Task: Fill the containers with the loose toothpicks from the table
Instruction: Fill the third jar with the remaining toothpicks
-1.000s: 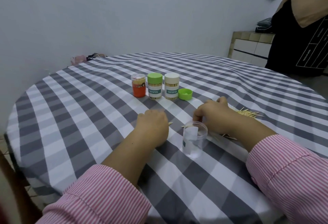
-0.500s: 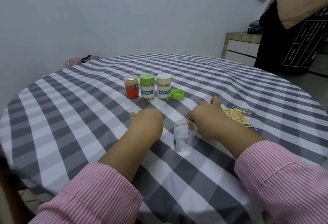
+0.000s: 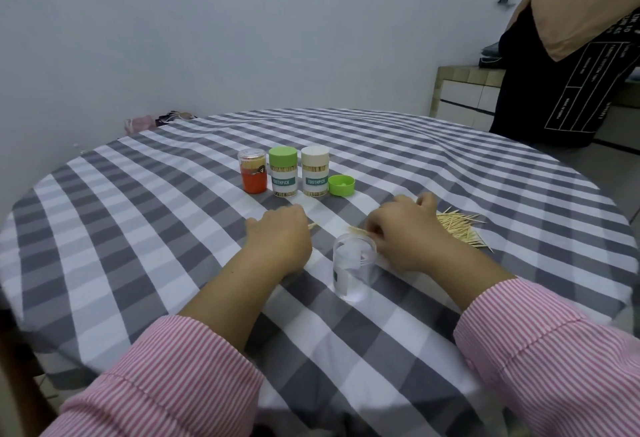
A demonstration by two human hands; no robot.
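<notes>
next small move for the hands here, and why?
Probably tip the toothpicks pinched in the right hand down into the open clear plastic container. The bundle's ends already lie just above its rim, the container looks empty and stands upright, and the left hand also appears to hold a few toothpicks beside it.
</notes>
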